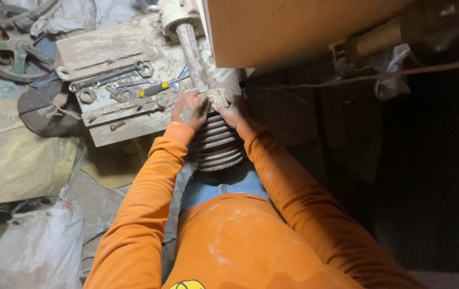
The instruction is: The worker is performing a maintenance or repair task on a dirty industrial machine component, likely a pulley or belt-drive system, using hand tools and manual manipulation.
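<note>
Near the centre of the frame, slightly above the middle, a ribbed, multi-groove pulley [217, 143] is seen seated on the end of a dusty metal shaft [192, 51] that runs up toward the top of the frame. The left hand [189, 109] is curled against the upper left side of the pulley hub, and the right hand [231, 111] is pressed onto a small pale fitting [213, 98] at the top of the hub, with its fingers bent around it; whether anything small is pinched between the fingers cannot be told. Both hands are coated in pale dust. To the left of the hands, a dusty metal plate [106, 51] is seen bearing several spanners [113, 75], a screwdriver with a yellow and black handle [153, 89] and loose nuts [87, 95], none of them held. Judging from this, the pulley appears already mounted on the shaft, and the work seems to be at the stage of hand-fitting or seating the piece at the hub; tightening with the tools appears not yet begun. A large spoked wheel [2, 45] is visible in the upper left corner, and pale sacks [31, 249] lie at the lower left.
</note>
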